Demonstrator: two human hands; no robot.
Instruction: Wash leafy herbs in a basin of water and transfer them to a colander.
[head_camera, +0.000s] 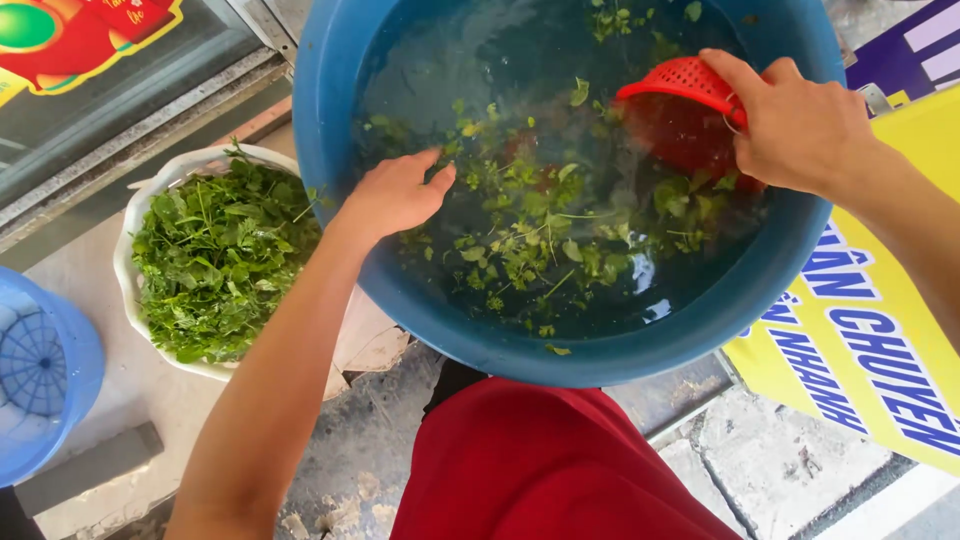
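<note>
- Over the big round blue plastic basin of water: left hand open, fingers spread, dipping among floating green herb leaves.
- At the far right rim: right hand closed around the edge of a small red plastic strainer, tilted and partly sunk in the water.
- Beside the basin, left, on the concrete floor: white scalloped bowl heaped with picked greens.
- Further left: light blue plastic basket.
</note>
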